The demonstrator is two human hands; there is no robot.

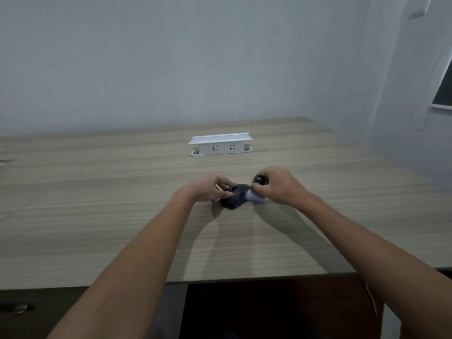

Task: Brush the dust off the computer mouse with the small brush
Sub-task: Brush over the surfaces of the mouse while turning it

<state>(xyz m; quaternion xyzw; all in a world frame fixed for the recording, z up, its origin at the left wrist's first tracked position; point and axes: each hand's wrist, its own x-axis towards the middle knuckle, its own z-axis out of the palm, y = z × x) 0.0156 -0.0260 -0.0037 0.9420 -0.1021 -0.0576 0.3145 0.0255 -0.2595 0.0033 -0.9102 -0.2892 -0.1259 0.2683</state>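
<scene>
A dark computer mouse [235, 196] lies on the wooden desk [122, 216], a little beyond the middle. My left hand [208, 188] grips its left side with the fingers wrapped around it. My right hand [278, 185] is closed around a small brush with a black handle [258, 179]. The brush's pale bristles [255, 198] are blurred and press against the right side of the mouse. Most of the handle is hidden inside my fist.
A white pop-up socket box [220, 144] stands on the desk behind the hands. The desk's front edge [244, 277] runs near my forearms, with a dark drawer front and handle [20, 308] below at left. A wall rises behind, a window corner at far right.
</scene>
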